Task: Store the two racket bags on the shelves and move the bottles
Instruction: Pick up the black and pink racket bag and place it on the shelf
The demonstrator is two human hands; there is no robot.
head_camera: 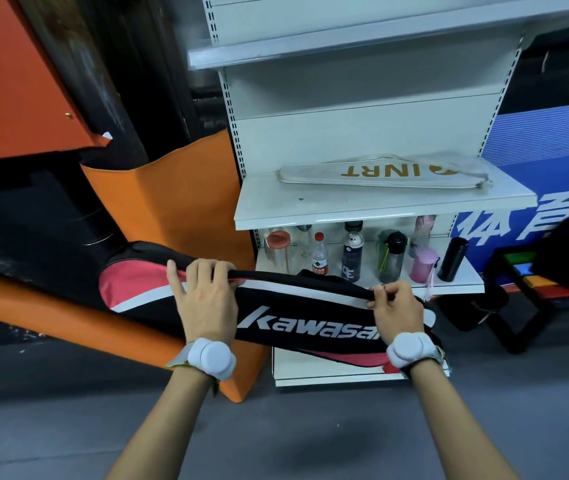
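In both hands: black-red racket bag (297, 317), white "kawasaki" lettering.

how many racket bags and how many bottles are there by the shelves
Racket bags: 2, the white bag and the black and red bag.
Bottles: 8, lined up on the lower shelf, like the pink bottle.
Total: 10.

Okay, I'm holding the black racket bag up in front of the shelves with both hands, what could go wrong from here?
1. The black racket bag hangs just in front of the bottles on the lower shelf; swinging it in could topple them.
2. The middle shelf already holds the white racket bag, so sliding yours in might shove it off.
3. Your left hand and right hand pinch only the top edge, which may slip.
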